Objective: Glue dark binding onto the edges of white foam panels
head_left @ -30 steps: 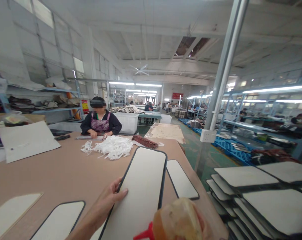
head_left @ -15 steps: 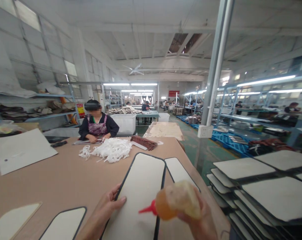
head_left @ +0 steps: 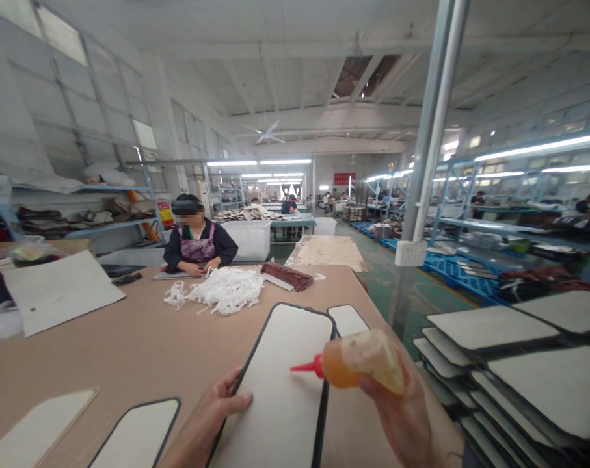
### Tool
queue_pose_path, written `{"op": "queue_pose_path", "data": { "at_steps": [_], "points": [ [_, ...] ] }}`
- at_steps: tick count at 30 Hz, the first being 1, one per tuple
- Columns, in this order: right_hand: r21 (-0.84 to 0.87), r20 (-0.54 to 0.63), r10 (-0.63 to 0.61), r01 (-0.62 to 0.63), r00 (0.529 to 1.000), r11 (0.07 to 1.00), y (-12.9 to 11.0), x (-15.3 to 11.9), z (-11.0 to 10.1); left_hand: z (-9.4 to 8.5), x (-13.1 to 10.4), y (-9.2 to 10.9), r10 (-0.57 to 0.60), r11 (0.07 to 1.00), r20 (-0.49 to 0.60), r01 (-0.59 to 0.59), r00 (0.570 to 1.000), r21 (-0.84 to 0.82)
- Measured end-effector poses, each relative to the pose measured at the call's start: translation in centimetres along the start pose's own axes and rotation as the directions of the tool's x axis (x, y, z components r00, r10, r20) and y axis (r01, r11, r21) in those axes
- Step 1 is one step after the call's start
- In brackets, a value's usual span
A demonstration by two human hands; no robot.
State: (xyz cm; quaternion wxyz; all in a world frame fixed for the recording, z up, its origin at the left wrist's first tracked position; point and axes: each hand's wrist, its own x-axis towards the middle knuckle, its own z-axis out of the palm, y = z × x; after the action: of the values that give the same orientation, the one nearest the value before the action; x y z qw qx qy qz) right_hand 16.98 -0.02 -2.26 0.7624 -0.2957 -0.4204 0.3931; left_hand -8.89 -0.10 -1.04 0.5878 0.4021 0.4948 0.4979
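My left hand grips the left edge of a long white panel with rounded corners and a dark border, its thumb lying on the face. In my right hand is a squeeze bottle of amber liquid, tipped on its side. Its red nozzle points left over the panel; whether the tip touches the surface I cannot tell. Behind the bottle, a second dark-edged panel lies on the brown table. Another such panel rests to the left of my left hand.
Stacked dark-edged panels stand at the right. A metal post with a socket box rises beyond the table. Across it, a person sits near a heap of white strips and a brown bundle. A white sheet lies at left.
The bottle has moved up and forward along the panel, and its nozzle now sits higher over the face. My left hand keeps its grip. The whole view has shifted slightly.
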Motion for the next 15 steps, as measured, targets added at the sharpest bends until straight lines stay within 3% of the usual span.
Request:
{"op": "queue_pose_path", "data": {
  "at_steps": [2, 7, 12, 15],
  "points": [
    [0.037, -0.014, 0.034, -0.033, 0.999, 0.999, -0.4, 0.6, 0.4, 0.1, 0.1, 0.0, 0.007, 1.0, 0.011, -0.007, 1.0, -0.011],
    [0.122, 0.028, 0.213, -0.215, 0.977, 0.969, 1.2, -1.6, 1.6, 0.7, 0.5, -0.4, 0.038, 0.999, -0.09, -0.035, 0.995, 0.034],
    [0.091, 0.023, 0.094, -0.095, 0.995, 0.991, 1.7, 0.8, 2.3, 1.3, 0.3, -1.0, 0.049, 0.998, -0.076, -0.046, 0.996, 0.041],
    [0.106, 0.056, 0.119, -0.125, 0.991, 0.987, 2.3, 0.6, 2.4, 1.1, 0.4, -0.9, 0.063, 0.998, -0.07, -0.062, 0.996, 0.009]
  ]
}}
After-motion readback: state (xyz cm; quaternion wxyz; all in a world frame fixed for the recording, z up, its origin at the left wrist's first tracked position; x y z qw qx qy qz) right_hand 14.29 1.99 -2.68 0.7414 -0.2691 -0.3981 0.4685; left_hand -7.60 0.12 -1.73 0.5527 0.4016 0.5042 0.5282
